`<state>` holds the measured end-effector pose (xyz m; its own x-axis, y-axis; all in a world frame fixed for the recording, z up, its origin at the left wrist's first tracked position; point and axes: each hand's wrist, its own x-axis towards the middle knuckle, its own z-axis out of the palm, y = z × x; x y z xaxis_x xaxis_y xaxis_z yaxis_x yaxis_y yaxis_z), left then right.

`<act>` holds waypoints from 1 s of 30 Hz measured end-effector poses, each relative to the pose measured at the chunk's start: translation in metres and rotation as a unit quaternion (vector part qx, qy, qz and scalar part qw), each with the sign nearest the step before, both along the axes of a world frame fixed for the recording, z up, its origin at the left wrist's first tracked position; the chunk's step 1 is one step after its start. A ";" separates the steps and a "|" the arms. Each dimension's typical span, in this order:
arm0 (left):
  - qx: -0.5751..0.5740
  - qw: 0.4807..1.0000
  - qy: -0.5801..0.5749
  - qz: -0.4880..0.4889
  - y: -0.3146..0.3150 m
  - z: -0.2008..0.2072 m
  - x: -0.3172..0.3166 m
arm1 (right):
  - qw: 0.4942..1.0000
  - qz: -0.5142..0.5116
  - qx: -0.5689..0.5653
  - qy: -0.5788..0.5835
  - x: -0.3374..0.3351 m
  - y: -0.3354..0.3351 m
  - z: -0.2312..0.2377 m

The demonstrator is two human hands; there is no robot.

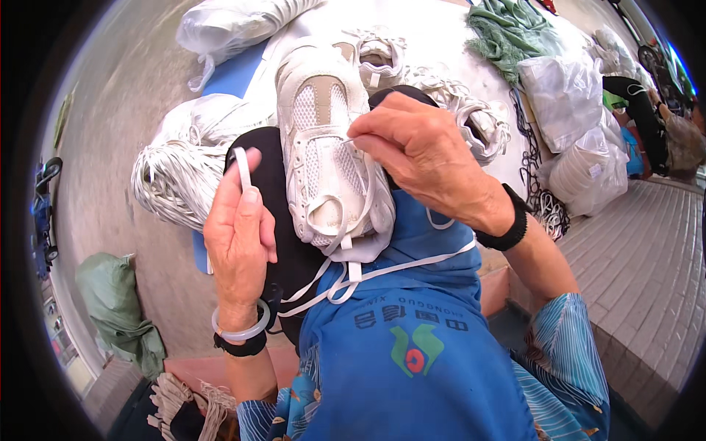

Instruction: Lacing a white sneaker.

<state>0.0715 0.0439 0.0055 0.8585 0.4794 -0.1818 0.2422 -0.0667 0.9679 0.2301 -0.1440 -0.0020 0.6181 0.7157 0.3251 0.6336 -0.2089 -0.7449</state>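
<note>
A white and beige sneaker point(320, 158) lies on my lap, heel toward me and toe pointing away. White shoelace point(327, 209) lies in loops about its opening. To its left, my left hand point(241, 231) is closed, with a flat strip of white lace point(243, 170) between thumb and index finger. Over the sneaker's right side, my right hand point(430, 158) pinches a thin white lace at the eyelet edge; its fingers hide most of that piece. A long loose lace point(412, 264) trails across my blue apron point(419, 316).
A thick bundle of white laces point(173, 176) lies at left. Other laced white sneakers point(482, 128) stand on the white table point(434, 37) ahead. Bagged white goods point(562, 99), dark laces point(528, 154) and green cloth point(511, 33) lie at right. A green sack point(114, 301) rests at lower left.
</note>
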 end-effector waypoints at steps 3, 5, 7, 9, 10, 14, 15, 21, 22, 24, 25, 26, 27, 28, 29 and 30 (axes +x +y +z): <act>-0.028 0.998 -0.044 0.044 -0.001 -0.003 0.008 | 0.999 0.001 0.007 -0.035 0.001 0.010 -0.006; -0.038 0.998 -0.043 0.027 0.003 -0.001 0.012 | 1.000 0.005 0.002 -0.018 0.002 0.015 -0.008; -0.033 0.999 -0.030 0.003 0.006 0.001 0.015 | 1.000 0.006 -0.004 -0.013 0.002 0.018 -0.007; -0.053 0.998 -0.016 0.006 0.005 0.000 0.016 | 1.000 0.009 -0.021 -0.021 0.003 0.019 -0.004; -0.067 0.997 -0.024 0.010 0.005 0.000 0.016 | 0.999 0.009 -0.034 -0.028 0.003 0.019 -0.003; -0.051 0.998 -0.023 -0.013 0.004 -0.001 0.015 | 0.996 0.014 -0.086 -0.038 0.004 0.020 0.003; -0.040 0.999 -0.024 -0.020 0.004 -0.001 0.016 | 0.995 0.016 -0.088 -0.033 0.005 0.021 0.004; 0.084 0.996 0.006 -0.030 0.002 -0.007 0.033 | 0.989 0.039 -0.129 -0.058 0.008 0.027 0.012; 0.083 0.995 0.031 -0.049 0.002 -0.008 0.037 | 0.987 0.044 -0.136 -0.069 0.009 0.027 0.013; 0.099 0.989 0.068 -0.081 0.003 -0.012 0.045 | 0.983 0.056 -0.155 -0.078 0.010 0.028 0.016; 0.081 0.991 0.062 -0.085 0.005 -0.013 0.047 | 0.981 0.063 -0.167 -0.075 0.011 0.028 0.017; 0.063 0.992 0.065 -0.089 0.006 -0.014 0.049 | 0.979 0.068 -0.180 -0.072 0.013 0.028 0.018; 0.044 0.992 0.072 -0.093 0.006 -0.015 0.049 | 0.978 0.073 -0.184 -0.071 0.014 0.028 0.019; 0.026 0.992 0.081 -0.093 0.007 -0.015 0.049 | 0.977 0.078 -0.188 -0.070 0.015 0.029 0.019; 0.009 0.991 0.095 -0.093 0.008 -0.016 0.048 | 0.976 0.084 -0.191 -0.069 0.017 0.030 0.019; -0.007 0.990 0.107 -0.093 0.009 -0.016 0.047 | 0.975 0.085 -0.193 -0.066 0.018 0.032 0.019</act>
